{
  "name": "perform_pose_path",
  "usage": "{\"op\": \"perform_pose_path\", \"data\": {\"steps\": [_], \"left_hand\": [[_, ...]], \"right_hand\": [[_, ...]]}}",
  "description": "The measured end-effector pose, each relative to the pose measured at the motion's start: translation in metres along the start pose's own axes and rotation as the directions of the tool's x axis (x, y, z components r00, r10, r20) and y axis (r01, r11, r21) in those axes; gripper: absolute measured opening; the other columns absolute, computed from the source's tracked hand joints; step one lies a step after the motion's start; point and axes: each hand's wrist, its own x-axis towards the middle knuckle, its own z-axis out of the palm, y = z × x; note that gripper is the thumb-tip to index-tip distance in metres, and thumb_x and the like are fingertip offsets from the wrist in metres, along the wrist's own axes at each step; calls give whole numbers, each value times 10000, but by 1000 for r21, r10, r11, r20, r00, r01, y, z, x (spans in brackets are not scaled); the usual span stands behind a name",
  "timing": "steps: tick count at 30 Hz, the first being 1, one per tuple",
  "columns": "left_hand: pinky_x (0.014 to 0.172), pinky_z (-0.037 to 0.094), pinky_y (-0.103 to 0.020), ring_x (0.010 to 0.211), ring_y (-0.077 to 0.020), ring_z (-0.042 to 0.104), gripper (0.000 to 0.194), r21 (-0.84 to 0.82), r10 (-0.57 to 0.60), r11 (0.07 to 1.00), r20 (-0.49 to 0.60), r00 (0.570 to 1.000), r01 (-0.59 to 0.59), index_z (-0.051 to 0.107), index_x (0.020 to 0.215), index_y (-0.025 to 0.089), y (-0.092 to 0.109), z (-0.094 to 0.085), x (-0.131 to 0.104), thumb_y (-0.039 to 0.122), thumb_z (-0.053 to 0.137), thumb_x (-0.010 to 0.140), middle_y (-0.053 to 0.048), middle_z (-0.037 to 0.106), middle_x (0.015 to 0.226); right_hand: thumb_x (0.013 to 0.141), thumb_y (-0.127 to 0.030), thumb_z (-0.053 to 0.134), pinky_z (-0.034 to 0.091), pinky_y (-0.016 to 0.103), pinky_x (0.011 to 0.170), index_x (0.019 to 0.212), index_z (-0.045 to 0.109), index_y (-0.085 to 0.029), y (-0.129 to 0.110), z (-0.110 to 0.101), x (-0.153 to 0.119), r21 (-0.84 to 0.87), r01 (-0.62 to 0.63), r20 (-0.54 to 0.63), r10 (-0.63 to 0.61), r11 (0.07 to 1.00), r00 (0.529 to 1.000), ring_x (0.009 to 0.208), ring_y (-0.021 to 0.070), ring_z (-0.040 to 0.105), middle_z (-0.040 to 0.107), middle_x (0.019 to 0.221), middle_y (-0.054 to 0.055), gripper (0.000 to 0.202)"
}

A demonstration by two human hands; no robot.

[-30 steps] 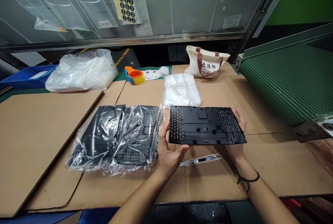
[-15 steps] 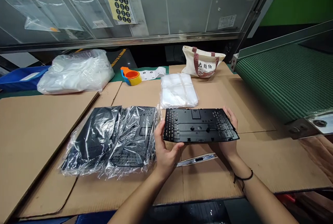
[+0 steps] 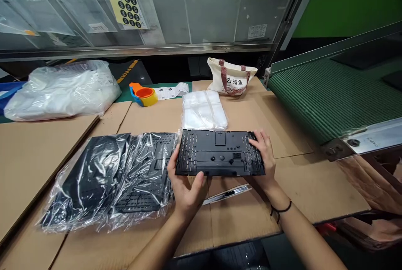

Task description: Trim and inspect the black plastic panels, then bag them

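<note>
A flat black plastic panel [image 3: 220,159] with rows of slots at both ends is held up over the cardboard, tilted towards me. My left hand [image 3: 185,182] grips its left end, thumb along the near edge. On the other end, my right hand [image 3: 265,157] is closed, its fingers over the slotted face. Under the panel lies a utility knife [image 3: 228,194] on the cardboard. To the left are two black panels in clear plastic bags [image 3: 91,173], [image 3: 146,173] side by side. A stack of clear plastic bags [image 3: 204,109] sits just behind the held panel.
A green conveyor belt [image 3: 342,94] runs along the right. At the back stand a canvas tote bag [image 3: 230,77], a tape dispenser [image 3: 143,94] and a large white plastic bag [image 3: 63,90]. Cardboard [image 3: 282,194] covers the bench, with a raised sheet [image 3: 40,157] at left.
The view has swung right, so everything sits further left. My right hand has shifted its hold, its fingers now over the panel's face, and the panel has turned slightly.
</note>
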Motion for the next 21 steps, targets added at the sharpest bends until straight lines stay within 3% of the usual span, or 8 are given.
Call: {"op": "perform_pose_path", "data": {"steps": [2,4,6,8,12,16,19,21], "left_hand": [[1139,345,-419,1354,-262,420,677,-37,-10,999,-31,999,9,379,1422,319,-1,1,2,345,668,810,-49,442,1462],[1138,336,-404,1363,-255,407,652,-51,-7,999,-40,999,5,367,1438,318,-5,0,2,408,620,843,-49,437,1469],[1138,323,-407,1373,-256,389,648,-24,15,1000,-14,1000,-15,332,1465,313,-10,-3,1,467,555,877,-55,401,1497],[1126,326,-433,1373,-269,382,630,55,43,997,47,998,-45,317,1474,309,-14,-6,-2,455,527,898,-65,371,1516],[1076,383,-468,1320,-274,441,555,229,45,969,213,976,-95,388,1425,301,-5,-9,-7,275,568,901,-85,454,1453],[932,517,-430,1093,-249,612,379,228,-20,971,393,919,-76,537,1286,285,36,-11,-8,211,534,915,-89,641,1200],[904,554,-435,1036,-262,644,412,164,46,974,524,850,-154,561,1278,304,80,-14,2,188,566,883,-83,676,1132],[876,567,-456,1011,-285,654,415,159,86,968,522,849,-195,593,1257,303,106,-15,18,195,597,856,-85,685,1122]], "right_hand": [[880,-301,584,294,590,1140,1090,696,-290,2,-4,3,90,-31,99,22,995,995,1323,259,481,645,1284,23,239],[805,-348,684,404,546,1082,906,756,-286,3,-4,5,283,-248,224,188,926,956,1154,274,626,733,1098,21,139],[684,-351,800,504,495,982,763,765,-265,3,0,5,430,-484,297,387,763,873,950,277,708,768,914,27,122],[617,-343,853,544,446,915,727,756,-239,6,6,4,508,-589,252,545,628,799,854,256,716,763,823,24,179],[657,-460,824,588,341,737,794,720,-189,17,14,6,640,-599,109,715,481,690,776,196,698,748,828,25,320],[616,-507,836,545,240,512,822,678,-186,28,12,11,762,-577,115,817,292,565,656,150,671,739,824,20,413],[593,-483,854,555,229,530,869,675,-195,28,11,13,810,-551,142,844,201,517,735,158,688,743,868,24,437],[602,-475,851,563,228,537,886,678,-197,24,12,14,826,-541,165,850,158,500,763,160,692,744,893,24,433]]}}
